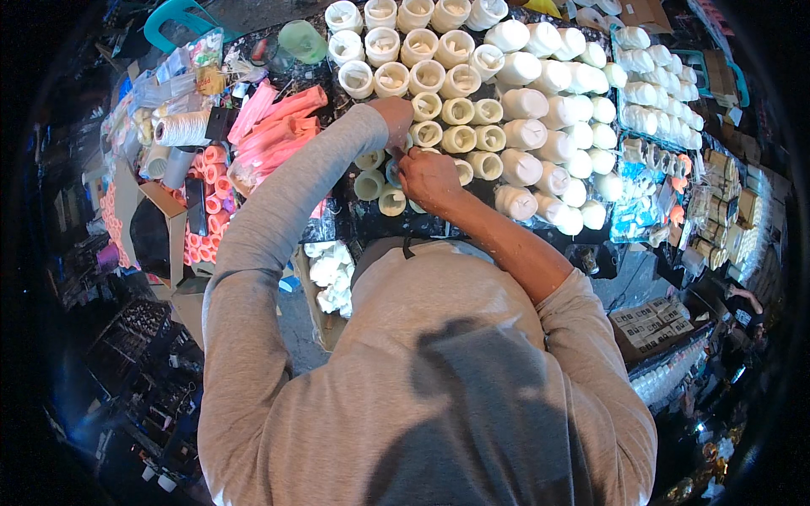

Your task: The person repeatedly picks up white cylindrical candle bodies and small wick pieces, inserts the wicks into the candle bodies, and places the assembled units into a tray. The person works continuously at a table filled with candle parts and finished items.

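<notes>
Crowded spool table, 2 hands at work at frame centre.

Left hand [393, 118] and right hand [429, 177] meet just above centre, fingers curled together around a small cream spool [396, 173]; how firmly each grips cannot be told. Cream open-topped spools [458, 110] pack the table to the upper edge, white capped rolls [540, 126] crowd the right, pink tubes [278, 126] the left. Little bare dark tabletop [337, 219] shows, only nearest the body.

Grey long-sleeved top, right sleeve pushed up.
</notes>
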`<state>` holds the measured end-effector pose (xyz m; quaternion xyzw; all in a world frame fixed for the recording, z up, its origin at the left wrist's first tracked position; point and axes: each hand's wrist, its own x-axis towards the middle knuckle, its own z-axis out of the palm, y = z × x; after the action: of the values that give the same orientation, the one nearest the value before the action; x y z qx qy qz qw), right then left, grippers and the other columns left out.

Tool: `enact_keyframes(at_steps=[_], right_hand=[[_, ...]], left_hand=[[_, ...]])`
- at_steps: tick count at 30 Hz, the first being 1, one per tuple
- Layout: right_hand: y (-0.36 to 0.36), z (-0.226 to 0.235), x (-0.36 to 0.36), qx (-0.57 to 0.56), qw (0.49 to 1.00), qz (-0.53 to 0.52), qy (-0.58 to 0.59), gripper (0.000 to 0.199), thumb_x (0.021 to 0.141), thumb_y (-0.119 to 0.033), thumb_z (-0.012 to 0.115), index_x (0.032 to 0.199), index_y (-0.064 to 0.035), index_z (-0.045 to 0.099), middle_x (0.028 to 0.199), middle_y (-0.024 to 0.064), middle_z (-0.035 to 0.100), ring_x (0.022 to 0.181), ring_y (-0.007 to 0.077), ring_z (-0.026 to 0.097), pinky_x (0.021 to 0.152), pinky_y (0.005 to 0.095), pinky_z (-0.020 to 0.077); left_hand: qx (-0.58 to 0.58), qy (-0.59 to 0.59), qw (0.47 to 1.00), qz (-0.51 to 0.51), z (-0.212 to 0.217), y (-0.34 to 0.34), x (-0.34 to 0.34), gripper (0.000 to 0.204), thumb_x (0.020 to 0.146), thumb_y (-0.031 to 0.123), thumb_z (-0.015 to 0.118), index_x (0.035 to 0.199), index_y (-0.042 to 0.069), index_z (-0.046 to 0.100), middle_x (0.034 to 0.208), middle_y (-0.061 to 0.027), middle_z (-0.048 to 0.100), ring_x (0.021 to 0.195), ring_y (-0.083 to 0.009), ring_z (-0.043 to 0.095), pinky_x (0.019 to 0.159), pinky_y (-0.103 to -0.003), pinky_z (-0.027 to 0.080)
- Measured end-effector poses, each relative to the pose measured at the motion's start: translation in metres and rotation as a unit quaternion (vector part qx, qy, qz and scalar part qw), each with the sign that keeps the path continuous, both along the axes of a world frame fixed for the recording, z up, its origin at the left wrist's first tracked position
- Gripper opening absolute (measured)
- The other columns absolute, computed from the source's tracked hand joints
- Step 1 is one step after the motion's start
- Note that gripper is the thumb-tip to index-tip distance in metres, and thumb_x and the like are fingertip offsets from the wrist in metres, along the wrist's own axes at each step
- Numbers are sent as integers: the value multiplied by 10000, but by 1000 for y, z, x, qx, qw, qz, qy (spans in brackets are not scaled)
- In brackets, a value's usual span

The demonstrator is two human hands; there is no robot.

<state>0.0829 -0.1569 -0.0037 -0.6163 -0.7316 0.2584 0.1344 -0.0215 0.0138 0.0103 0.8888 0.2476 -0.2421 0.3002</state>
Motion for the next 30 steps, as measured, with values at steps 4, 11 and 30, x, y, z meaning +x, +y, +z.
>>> enact_keyframes(at_steps=[4,11,30], right_hand=[[-4,10,2,8,999,-39,24,165,910,-232,686,921,-70,714,854,127,652,782,355,693,681,478,563],[-20,21,10,19,995,18,96,176,906,-227,712,995,-75,707,869,110,651,808,346,693,711,479,571],[-11,25,10,-6,984,-137,117,221,896,-173,696,1047,-13,691,969,204,679,905,414,673,798,502,543]], left_hand=[[-19,15,1000,3,3,-1,0,150,826,125,671,801,-6,738,839,-253,725,811,-401,732,736,-485,568],[38,0,999,11,12,-11,-5,134,819,117,685,822,4,756,860,-252,734,852,-416,741,757,-489,586],[97,-100,980,140,-15,-55,-57,101,872,127,654,871,27,671,902,-196,672,884,-418,675,778,-522,530]])
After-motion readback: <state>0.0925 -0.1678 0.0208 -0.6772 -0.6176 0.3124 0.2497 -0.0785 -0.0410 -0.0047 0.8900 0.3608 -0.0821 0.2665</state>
